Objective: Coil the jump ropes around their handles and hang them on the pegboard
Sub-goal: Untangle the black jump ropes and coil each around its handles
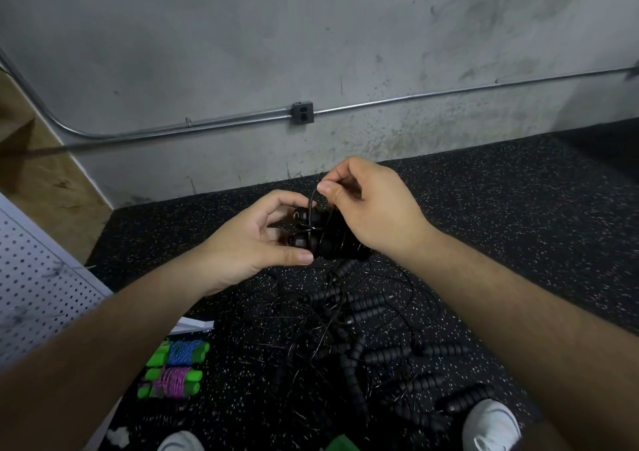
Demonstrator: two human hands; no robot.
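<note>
The floor is a black rubber mat flecked with white specks, and it runs up to the foot of a grey concrete wall. In the middle of it lies a loose tangle of black jump ropes, thin cords looped over and between many ribbed black handles. To the left of the tangle, and apart from it, two wound bundles with green handles lie side by side: one with blue cord, and one with pink cord nearer the camera. A white pegboard sits at the mat's left edge. Two white shoes stand at the bottom edge, with a green scrap between them.
</note>
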